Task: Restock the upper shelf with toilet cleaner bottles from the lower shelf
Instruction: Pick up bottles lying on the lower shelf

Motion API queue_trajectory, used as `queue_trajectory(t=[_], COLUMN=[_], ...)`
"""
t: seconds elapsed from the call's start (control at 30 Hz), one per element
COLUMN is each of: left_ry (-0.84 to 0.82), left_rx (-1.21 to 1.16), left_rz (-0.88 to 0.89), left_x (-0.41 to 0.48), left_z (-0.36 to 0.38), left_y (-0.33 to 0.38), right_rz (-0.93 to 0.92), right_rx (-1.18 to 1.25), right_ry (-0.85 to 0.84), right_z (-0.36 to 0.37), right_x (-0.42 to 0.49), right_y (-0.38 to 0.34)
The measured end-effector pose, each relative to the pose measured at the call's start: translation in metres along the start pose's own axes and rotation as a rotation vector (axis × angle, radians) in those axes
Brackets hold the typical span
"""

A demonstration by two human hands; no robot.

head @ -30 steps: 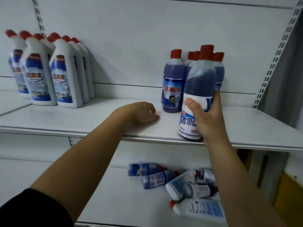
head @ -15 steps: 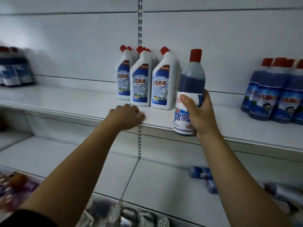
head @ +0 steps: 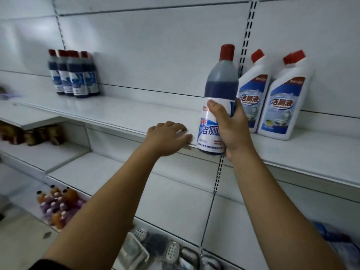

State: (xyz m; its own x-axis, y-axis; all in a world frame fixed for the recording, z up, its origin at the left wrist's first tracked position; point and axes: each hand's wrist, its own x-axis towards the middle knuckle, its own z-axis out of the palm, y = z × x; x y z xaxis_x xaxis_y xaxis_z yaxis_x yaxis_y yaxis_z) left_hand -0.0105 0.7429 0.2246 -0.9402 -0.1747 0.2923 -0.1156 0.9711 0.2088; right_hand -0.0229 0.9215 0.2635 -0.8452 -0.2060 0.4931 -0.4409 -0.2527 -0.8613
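The right grip (head: 231, 131) is wrapped round the label of the blue toilet cleaner bottle (head: 221, 84), thumb across the front and fingers curled behind. It holds the bottle upright, red cap on top. The bottle's base sits level with the front lip of the upper shelf (head: 126, 114) and looks to be off the shelf surface, though I cannot tell that for certain. The left grip (head: 167, 138) holds nothing. It lies palm down on that same front lip just left of the bottle, fingers loosely bent.

The hold on the bottle is the same as a second ago. What has changed is its surroundings. A second ago it was in front of a cluster of matching blue bottles. Half a second ago the white angled-neck bottles (head: 286, 98) were on its left. Now they stand just behind and to its right, and a second group of dark blue bottles (head: 74, 75) has come into view far off on the left. A long bare stretch of shelf lies between that group and the bottle.

So the bottle is most likely being carried leftward along the upper shelf and has not been placed. It seems headed for the bare stretch or the left group. More bottles show as a blur on the lower shelf (head: 175, 191) at the far right, so restocking looks far from finished.
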Motion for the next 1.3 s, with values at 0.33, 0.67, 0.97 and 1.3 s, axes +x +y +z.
queue_trajectory(t=[0.33,0.67,0.97,1.3], left_ry=[-0.076,-0.107,-0.136,-0.211], left_rx=[0.043,0.028,-0.019,-0.044], left_rz=[-0.043,-0.073,0.051,0.196], left_x=[0.049,0.085,0.109,0.133], left_z=[-0.029,-0.059,-0.083,-0.104], left_y=[-0.153,-0.303,-0.438,-0.540], right_rz=[0.011,0.053,0.096,0.122], right_rx=[0.036,0.004,-0.087,-0.132], right_ry=[-0.038,-0.130,-0.010,0.101], right_z=[0.158,0.300,0.424,0.536], right_x=[0.041,0.084,0.107,0.127], right_y=[0.030,0.066,0.107,0.128])
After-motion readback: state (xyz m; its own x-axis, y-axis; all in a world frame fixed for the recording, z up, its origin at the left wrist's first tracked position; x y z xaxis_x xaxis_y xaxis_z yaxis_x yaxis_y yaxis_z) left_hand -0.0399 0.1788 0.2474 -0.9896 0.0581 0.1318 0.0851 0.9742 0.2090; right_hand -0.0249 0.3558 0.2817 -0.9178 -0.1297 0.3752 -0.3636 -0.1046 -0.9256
